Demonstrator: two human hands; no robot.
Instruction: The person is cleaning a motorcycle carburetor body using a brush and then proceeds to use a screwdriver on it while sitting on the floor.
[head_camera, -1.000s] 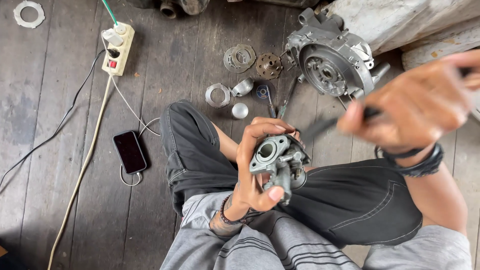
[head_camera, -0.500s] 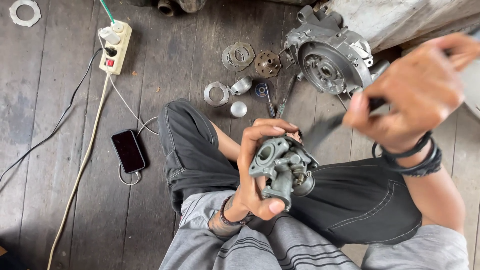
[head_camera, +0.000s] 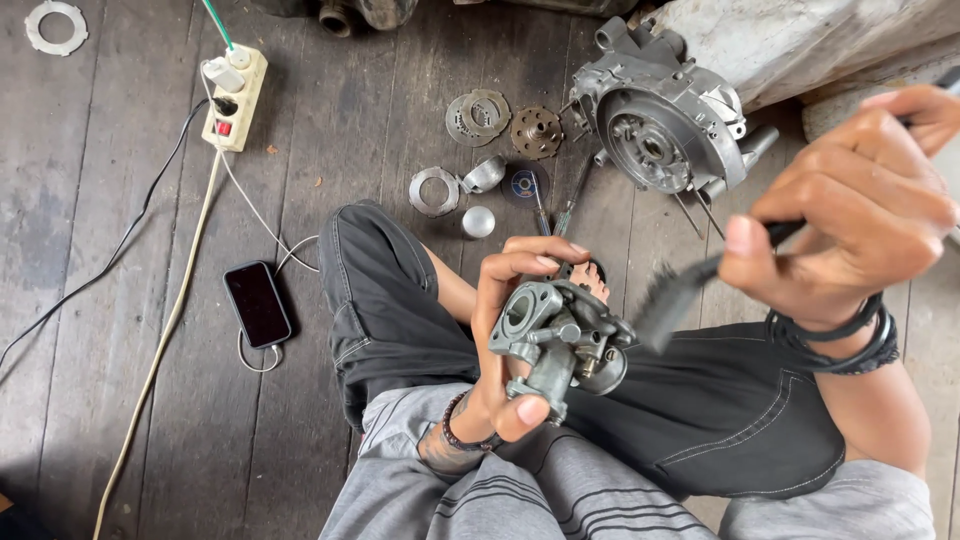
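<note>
So the carburetor is a small grey cast-metal body, kinda grimy, with a round bore opening facing up and to the left. It's tilted, held up in the air over the lap, with its rounded bowl end pointing down and to the right. The brush has a dark handle and dark bristles that look blurred, angled down-left, with the bristle tip just beside the carb's upper right side.
</note>
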